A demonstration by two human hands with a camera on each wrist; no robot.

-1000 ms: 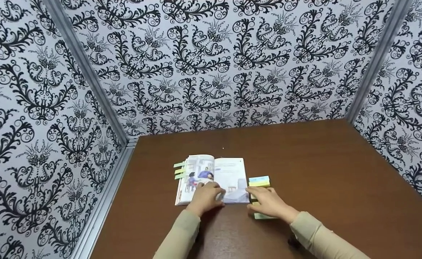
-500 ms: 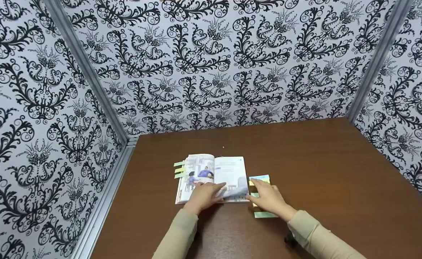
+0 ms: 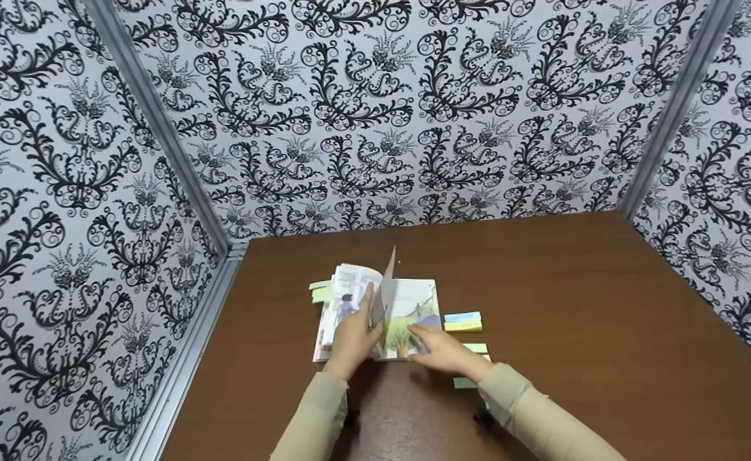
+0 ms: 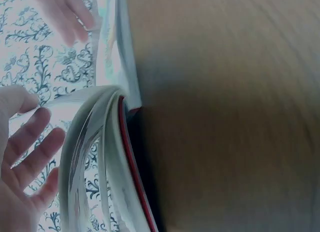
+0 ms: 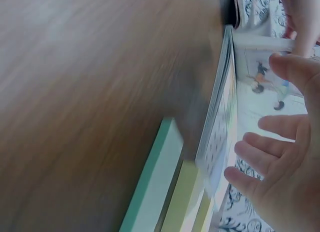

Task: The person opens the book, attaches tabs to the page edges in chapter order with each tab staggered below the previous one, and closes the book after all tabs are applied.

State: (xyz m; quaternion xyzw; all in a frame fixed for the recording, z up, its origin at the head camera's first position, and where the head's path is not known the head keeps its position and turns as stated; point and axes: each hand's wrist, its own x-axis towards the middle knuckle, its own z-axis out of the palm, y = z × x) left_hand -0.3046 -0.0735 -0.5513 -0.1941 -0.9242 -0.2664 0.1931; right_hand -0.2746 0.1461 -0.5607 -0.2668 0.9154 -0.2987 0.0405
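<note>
An open picture book (image 3: 407, 291) lies on the table, one page (image 3: 388, 282) standing nearly upright near its spine. My left hand (image 3: 351, 336) is over the left half; in the left wrist view, its thumb and forefinger pinch that page between them. My right hand (image 3: 442, 351) hovers at the lower part of the right page, fingers spread and holding nothing, as the right wrist view also shows. Pale sticky tabs (image 3: 321, 293) stick out from the book's left edge. Right of the book lie a blue and yellow sticky-note pad (image 3: 463, 321) and a green pad (image 3: 465, 383).
A brown wooden table (image 3: 541, 275) carries everything. Patterned wall panels (image 3: 375, 115) with grey metal frame posts (image 3: 151, 115) enclose its back and sides. Another green pad (image 5: 155, 177) and a yellow pad (image 5: 181, 197) stand close to the book's right edge.
The right page has been lifted from its outer edge and swung left to upright, baring a new picture. My right hand has moved left off the pads; my left hand has taken the page.
</note>
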